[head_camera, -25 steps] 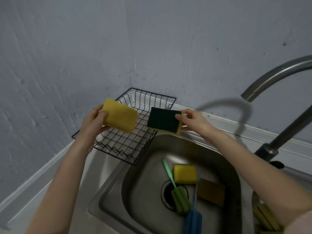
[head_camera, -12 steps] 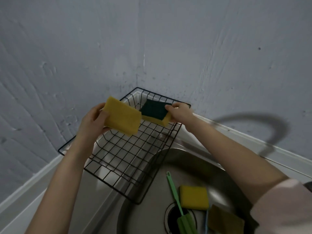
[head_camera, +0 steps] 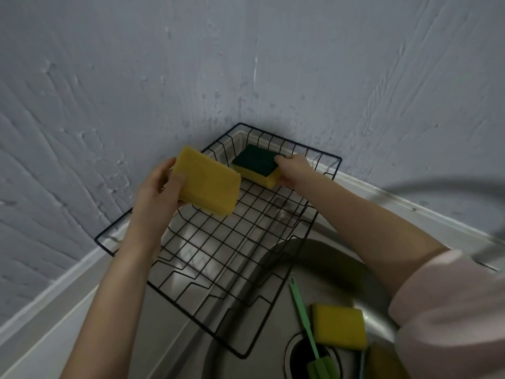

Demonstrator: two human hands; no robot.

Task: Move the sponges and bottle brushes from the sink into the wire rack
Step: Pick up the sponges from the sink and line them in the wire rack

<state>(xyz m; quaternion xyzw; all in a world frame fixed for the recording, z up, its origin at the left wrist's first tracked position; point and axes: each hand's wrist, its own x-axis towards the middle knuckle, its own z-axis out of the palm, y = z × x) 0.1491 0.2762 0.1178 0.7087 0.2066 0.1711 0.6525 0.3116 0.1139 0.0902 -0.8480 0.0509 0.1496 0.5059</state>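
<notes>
A black wire rack [head_camera: 325, 198] stands in the corner, beside the steel sink [head_camera: 276, 302]. My left hand [head_camera: 157, 192] grips a plain yellow sponge [head_camera: 209, 183] above the rack's left side. Over the rack's far end, my right hand [head_camera: 293, 169] holds a yellow sponge with a dark green scouring top [head_camera: 257, 165], low near the rack's floor. In the sink lie another yellow sponge [head_camera: 338, 326], a green bottle brush [head_camera: 303, 321] across the drain and a brownish sponge [head_camera: 382, 362] at the frame's bottom edge.
Grey plastered walls meet in a corner right behind the rack. A pale ledge [head_camera: 54, 283] runs along the wall's foot. The blurred faucet spout [head_camera: 489, 242] crosses at the right, over my sleeve [head_camera: 451, 310]. The drain hole [head_camera: 303, 354] is open.
Both hands have moved toward the back corner over the rack. The green-topped sponge has gone further in and lower toward the rack's far end. My view has tilted down and left.
</notes>
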